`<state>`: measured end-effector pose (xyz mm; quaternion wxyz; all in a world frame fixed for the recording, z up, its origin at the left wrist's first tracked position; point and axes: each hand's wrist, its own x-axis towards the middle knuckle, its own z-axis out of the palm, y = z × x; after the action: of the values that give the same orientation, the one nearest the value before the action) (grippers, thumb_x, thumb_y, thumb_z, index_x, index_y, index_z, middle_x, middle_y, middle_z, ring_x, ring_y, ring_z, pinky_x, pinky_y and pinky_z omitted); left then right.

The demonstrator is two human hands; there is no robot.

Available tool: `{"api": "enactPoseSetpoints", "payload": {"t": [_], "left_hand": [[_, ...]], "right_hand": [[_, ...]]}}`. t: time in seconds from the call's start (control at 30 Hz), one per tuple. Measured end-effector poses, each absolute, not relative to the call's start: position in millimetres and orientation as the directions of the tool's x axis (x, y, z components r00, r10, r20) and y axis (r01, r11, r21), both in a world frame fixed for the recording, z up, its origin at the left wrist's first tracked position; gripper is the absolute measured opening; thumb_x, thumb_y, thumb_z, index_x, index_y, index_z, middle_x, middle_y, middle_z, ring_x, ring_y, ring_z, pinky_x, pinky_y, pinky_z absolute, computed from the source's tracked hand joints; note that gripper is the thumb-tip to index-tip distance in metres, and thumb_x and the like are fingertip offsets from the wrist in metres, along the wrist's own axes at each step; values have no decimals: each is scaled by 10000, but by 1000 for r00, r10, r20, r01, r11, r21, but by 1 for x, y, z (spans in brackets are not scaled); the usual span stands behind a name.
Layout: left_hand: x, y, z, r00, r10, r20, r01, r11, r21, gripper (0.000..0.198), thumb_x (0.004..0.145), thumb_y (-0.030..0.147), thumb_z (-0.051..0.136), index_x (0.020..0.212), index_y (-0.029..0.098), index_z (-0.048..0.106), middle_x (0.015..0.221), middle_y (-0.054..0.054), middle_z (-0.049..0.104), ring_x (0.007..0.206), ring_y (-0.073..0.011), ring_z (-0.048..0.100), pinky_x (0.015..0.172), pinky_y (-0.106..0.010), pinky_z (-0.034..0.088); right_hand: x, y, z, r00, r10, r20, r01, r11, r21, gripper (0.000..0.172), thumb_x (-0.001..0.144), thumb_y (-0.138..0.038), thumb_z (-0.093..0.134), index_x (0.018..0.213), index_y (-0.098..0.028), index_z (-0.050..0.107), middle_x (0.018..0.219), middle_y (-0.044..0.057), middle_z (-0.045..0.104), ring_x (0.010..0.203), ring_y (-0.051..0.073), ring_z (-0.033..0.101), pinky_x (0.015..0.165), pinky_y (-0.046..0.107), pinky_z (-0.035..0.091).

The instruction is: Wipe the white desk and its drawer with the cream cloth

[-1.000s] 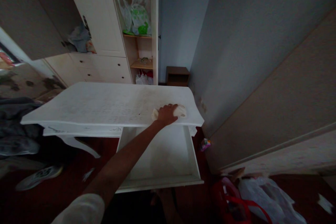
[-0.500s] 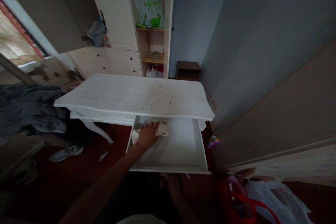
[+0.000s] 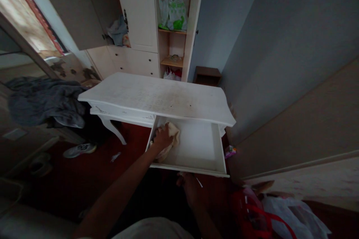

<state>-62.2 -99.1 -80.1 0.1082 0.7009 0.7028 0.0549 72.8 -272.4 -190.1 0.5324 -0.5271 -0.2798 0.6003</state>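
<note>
A cream cloth is bunched under my left hand, which grips it inside the pulled-out drawer, close to the drawer's left wall. The drawer belongs to a white desk whose top has dark stains. Just below the drawer's front edge is my right hand, its fingers curled together. A bit of something pale shows at those fingertips, but I cannot make out what it is. Beside this hand a thin white strip sticks out.
Dark grey clothing lies heaped at the left, above a shoe on the red floor. A red bag and a white plastic bag sit at lower right. Behind the desk stands a cabinet.
My left hand has shifted within the drawer, and the cloth now spreads more toward the drawer's front left. The whole view has turned slightly left. My right hand stays by the drawer front.
</note>
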Motion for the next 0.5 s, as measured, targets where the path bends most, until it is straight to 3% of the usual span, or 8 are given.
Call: {"api": "enactPoseSetpoints", "payload": {"t": [0.1, 0.17, 0.23, 0.33, 0.5], "left_hand": [[-65, -105, -82, 294, 955, 40, 948, -297, 119, 697, 883, 394, 548, 1512, 189, 330, 1531, -219, 367, 1458, -418, 219, 1119, -564, 267], [-70, -108, -83, 529, 848, 12, 845, -528, 87, 639, 875, 424, 554, 1472, 248, 411, 1546, -162, 375, 1473, -382, 199, 1142, -596, 210], [-76, -111, -83, 651, 753, -99, 759, -646, 79, 717, 797, 510, 630, 1445, 265, 445, 1538, -151, 394, 1460, -386, 225, 1111, -655, 236], [-81, -114, -87, 604, 782, -155, 795, -605, 47, 770, 748, 448, 681, 1446, 236, 435, 1523, -170, 406, 1449, -396, 241, 1054, -664, 331], [-77, -108, -98, 246, 969, -34, 957, -238, 166, 646, 836, 251, 542, 1463, 179, 398, 1543, -172, 372, 1471, -369, 212, 987, -529, 476]], "right_hand": [[72, -274, -190, 134, 930, -343, -363, -276, -890, 441, 744, -628, 652, 762, -195, 731, 579, 19, 657, 569, 163, 582, 596, 289, 453], [73, -275, -190, 135, 930, -342, -344, -279, -896, 451, 743, -640, 649, 759, -197, 729, 589, 22, 659, 580, 171, 585, 604, 299, 457], [75, -275, -189, 126, 934, -333, -312, -281, -907, 459, 747, -650, 644, 760, -199, 726, 611, 25, 667, 596, 178, 590, 621, 309, 464], [79, -276, -188, 107, 944, -313, -275, -274, -921, 479, 760, -669, 626, 781, -202, 728, 627, 23, 671, 624, 185, 599, 665, 322, 473], [79, -277, -193, 117, 941, -318, -255, -281, -925, 508, 764, -689, 608, 804, -197, 729, 628, 21, 669, 633, 185, 601, 681, 323, 473]]}}
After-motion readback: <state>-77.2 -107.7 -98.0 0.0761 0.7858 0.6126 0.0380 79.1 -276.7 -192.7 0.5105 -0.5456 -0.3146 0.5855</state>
